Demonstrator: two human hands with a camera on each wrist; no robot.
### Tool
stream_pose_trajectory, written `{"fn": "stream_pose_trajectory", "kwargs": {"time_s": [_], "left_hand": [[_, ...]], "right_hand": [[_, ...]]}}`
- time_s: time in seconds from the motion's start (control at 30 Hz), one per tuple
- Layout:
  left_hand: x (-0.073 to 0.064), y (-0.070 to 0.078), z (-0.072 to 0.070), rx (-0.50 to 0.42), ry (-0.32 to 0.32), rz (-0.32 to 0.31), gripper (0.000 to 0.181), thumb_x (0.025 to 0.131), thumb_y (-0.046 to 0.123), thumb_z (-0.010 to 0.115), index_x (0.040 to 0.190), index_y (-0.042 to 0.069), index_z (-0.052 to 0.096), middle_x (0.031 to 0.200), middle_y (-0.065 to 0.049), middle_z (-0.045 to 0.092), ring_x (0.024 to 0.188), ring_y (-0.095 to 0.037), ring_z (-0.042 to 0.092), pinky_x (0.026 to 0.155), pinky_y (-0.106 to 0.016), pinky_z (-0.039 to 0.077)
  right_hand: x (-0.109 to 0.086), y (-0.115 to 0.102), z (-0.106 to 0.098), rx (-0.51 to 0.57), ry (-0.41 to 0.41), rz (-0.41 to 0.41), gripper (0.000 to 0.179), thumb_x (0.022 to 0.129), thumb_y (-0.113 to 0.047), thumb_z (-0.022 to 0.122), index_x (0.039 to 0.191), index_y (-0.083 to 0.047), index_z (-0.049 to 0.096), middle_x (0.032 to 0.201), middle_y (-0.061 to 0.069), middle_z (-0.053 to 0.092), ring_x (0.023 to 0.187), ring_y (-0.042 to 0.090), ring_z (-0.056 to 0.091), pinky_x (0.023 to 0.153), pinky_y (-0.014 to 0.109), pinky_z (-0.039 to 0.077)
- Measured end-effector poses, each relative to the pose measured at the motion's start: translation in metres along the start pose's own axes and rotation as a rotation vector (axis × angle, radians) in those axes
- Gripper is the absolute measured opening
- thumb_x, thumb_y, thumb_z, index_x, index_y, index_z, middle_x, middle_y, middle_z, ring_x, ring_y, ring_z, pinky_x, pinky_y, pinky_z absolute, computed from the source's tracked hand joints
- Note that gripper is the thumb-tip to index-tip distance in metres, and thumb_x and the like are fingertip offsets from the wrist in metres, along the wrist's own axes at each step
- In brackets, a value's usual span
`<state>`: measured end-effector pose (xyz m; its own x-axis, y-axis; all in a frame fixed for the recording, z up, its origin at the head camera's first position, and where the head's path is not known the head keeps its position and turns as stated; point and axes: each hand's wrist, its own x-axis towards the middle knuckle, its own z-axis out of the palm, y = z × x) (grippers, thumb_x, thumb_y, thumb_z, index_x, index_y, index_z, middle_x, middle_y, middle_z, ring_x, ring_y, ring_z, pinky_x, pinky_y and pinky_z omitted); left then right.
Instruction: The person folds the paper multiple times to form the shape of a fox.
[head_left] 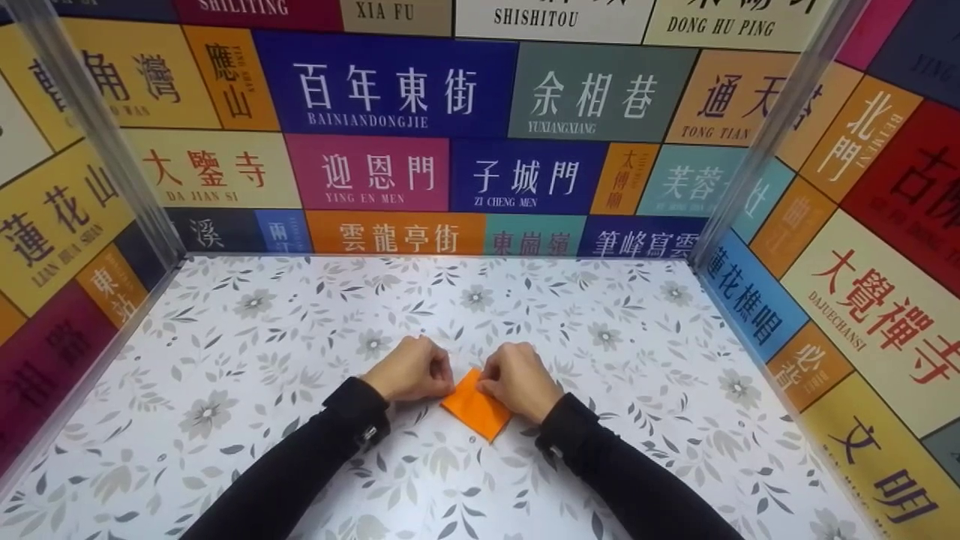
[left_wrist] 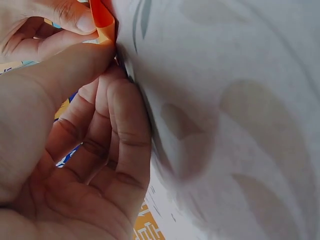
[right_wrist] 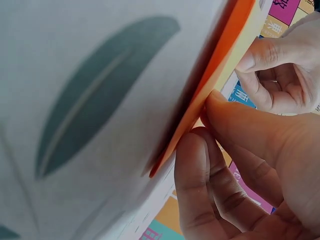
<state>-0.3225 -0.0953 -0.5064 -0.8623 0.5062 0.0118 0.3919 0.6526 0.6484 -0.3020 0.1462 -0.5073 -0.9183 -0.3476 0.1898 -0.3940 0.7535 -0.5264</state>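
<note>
A small folded piece of orange paper [head_left: 477, 411] lies on the patterned tabletop, one corner pointing toward the person. My left hand [head_left: 412, 369] pinches its left corner between thumb and index finger; the left wrist view shows the paper's folded end [left_wrist: 103, 20] at the thumb tip. On the upper right side, my right hand [head_left: 523, 381] pinches the edge, with thumb and fingertips meeting at the paper [right_wrist: 212, 82] in the right wrist view. There the layers stand slightly apart along the edge. The right fingers cover part of the paper in the head view.
The white tabletop [head_left: 315, 315] carries a grey leaf and flower print. Panels with colourful place-name signs stand at the back [head_left: 390, 82], left [head_left: 60, 202] and right [head_left: 877, 300]. Clear strips [head_left: 772, 135] run up the corners. Black sleeves [head_left: 300, 465] cover both forearms.
</note>
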Motion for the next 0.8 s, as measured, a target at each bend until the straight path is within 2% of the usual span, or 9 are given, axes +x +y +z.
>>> {"fn": "stream_pose_trajectory", "kwargs": {"time_s": [0.4, 0.63, 0.8], "left_hand": [[0.0001, 0.0003, 0.0011, -0.005, 0.002, 0.005, 0.011, 0.093, 0.009, 0.094, 0.087, 0.013, 0.085, 0.078, -0.001, 0.08, 0.068, -0.006, 0.063, 0.069, -0.022, 0.053], [-0.0008, 0.0001, 0.0008, -0.012, -0.001, -0.008, 0.011, 0.094, 0.011, 0.094, 0.088, 0.013, 0.085, 0.079, 0.0, 0.08, 0.069, -0.006, 0.063, 0.068, -0.021, 0.052], [-0.0019, -0.0001, 0.0022, -0.005, 0.022, -0.007, 0.011, 0.093, 0.012, 0.094, 0.087, 0.014, 0.086, 0.08, 0.0, 0.08, 0.069, -0.006, 0.063, 0.069, -0.021, 0.053]], "right_hand": [[0.0013, 0.0005, -0.0028, 0.045, -0.016, 0.035, 0.018, 0.093, -0.009, 0.098, 0.077, -0.012, 0.089, 0.072, -0.001, 0.081, 0.066, 0.008, 0.059, 0.063, 0.021, 0.047], [0.0012, -0.0004, -0.0019, 0.047, -0.014, 0.046, 0.017, 0.092, -0.01, 0.099, 0.078, -0.013, 0.089, 0.073, -0.002, 0.081, 0.068, 0.008, 0.06, 0.066, 0.022, 0.049], [0.0017, -0.0012, -0.0012, 0.041, -0.011, 0.056, 0.017, 0.092, -0.011, 0.099, 0.078, -0.013, 0.089, 0.074, -0.003, 0.081, 0.069, 0.009, 0.061, 0.068, 0.024, 0.05]]}}
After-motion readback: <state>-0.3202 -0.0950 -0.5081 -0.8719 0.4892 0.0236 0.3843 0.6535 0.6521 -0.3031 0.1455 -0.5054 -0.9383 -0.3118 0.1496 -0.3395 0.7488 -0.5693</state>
